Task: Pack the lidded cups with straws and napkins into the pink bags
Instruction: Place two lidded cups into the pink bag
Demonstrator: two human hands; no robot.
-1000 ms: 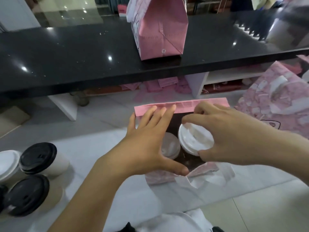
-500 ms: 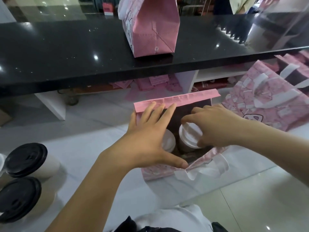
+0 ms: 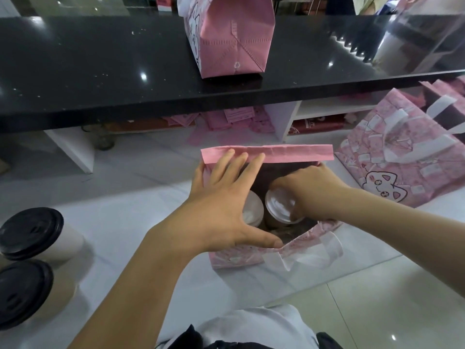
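Observation:
An open pink bag (image 3: 289,152) stands on the white counter in front of me. My left hand (image 3: 221,207) spreads flat across its mouth, fingers on the far rim and thumb on the near rim, holding it open. Inside stand two cups with white lids: one (image 3: 251,210) partly under my left hand, the other (image 3: 278,206) gripped at its lid by my right hand (image 3: 312,192), which reaches down into the bag. The bag's white handle (image 3: 312,253) droops over its near side.
Two black-lidded cups (image 3: 30,231) (image 3: 22,293) stand at the left edge. A packed pink bag (image 3: 231,39) sits on the black upper counter (image 3: 100,71). More pink cat-print bags (image 3: 402,170) lie at the right. Loose pink items lie on the shelf underneath.
My right hand has lowered the white-lidded cup deeper into the bag beside the other cup. My left hand has kept holding the bag's mouth open.

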